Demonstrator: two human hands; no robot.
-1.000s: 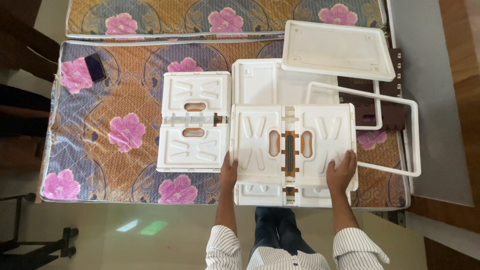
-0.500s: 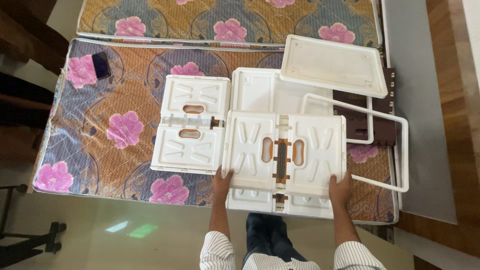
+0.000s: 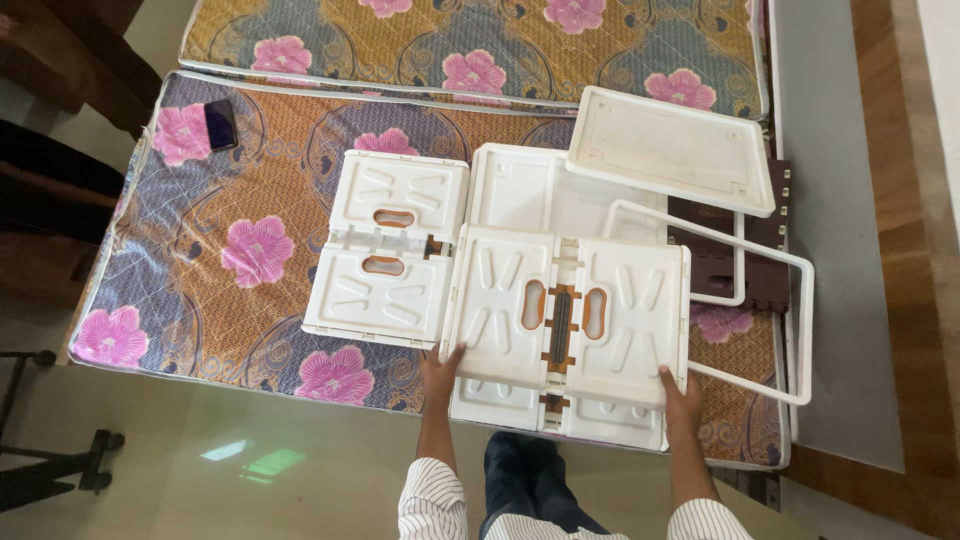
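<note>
My left hand (image 3: 440, 366) grips the near left corner of a white folded plastic panel (image 3: 500, 300) with two brown-rimmed handle slots and a brown hinge down its middle. My right hand (image 3: 681, 389) grips its near right corner. The panel is held above another white panel (image 3: 610, 425) that lies on the flowered mattress (image 3: 210, 250). A second folded white panel (image 3: 390, 250) lies just to the left, touching it.
A flat white tray-like panel (image 3: 672, 148) and a white tube frame (image 3: 800, 300) lie at the right over a brown piece (image 3: 760, 275). A dark phone (image 3: 220, 123) rests at the mattress's far left. A second mattress (image 3: 470, 40) lies behind.
Both hands have drawn the held panel slightly toward me and lifted its near edge; the view has shifted so everything sits lower and to the right.
</note>
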